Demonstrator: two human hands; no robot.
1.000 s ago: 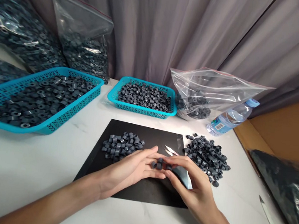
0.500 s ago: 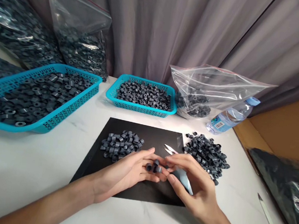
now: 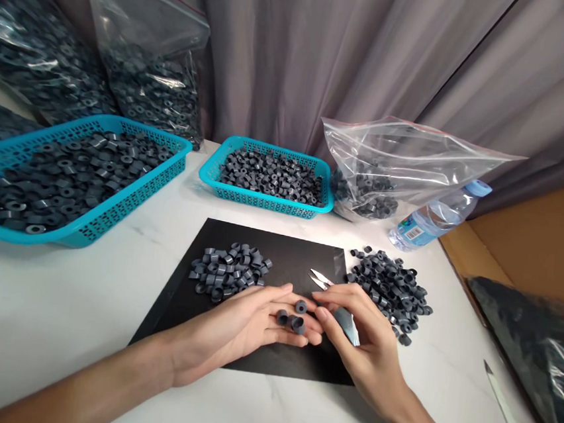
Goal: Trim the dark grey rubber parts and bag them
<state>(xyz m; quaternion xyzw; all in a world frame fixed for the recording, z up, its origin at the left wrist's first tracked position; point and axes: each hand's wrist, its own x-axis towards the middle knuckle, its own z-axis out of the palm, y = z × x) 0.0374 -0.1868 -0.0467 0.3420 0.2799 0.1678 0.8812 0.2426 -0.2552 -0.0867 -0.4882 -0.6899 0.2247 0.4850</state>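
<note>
My left hand (image 3: 256, 315) is turned palm up with fingers extended, holding several small dark grey plastic rings (image 3: 297, 325) on them. Close to its fingertips, my right hand (image 3: 369, 339) is curled, thumb and forefinger together. A grey-blue handled tool (image 3: 347, 325) shows inside its palm; its front end is hidden by the fingers. Beyond the right forefinger, two pointed metal blades (image 3: 321, 279) lie over the black mat (image 3: 268, 360). I cannot tell whether they belong to that tool. A pile of grey rings (image 3: 229, 269) sits on the mat behind my left hand.
Another ring pile (image 3: 389, 285) lies right of the mat. Turquoise baskets (image 3: 137, 187) (image 3: 263, 203) hold more rings. A part-filled zip bag (image 3: 363, 193) and a water bottle (image 3: 436, 216) stand behind. Full bags (image 3: 149, 86) lean at back left. A cardboard box (image 3: 533, 242) borders the right.
The rings on my left fingers have shifted and lie more spread out. My right thumb and forefinger have drawn back slightly from them, and the grey-blue tool has moved up a little.
</note>
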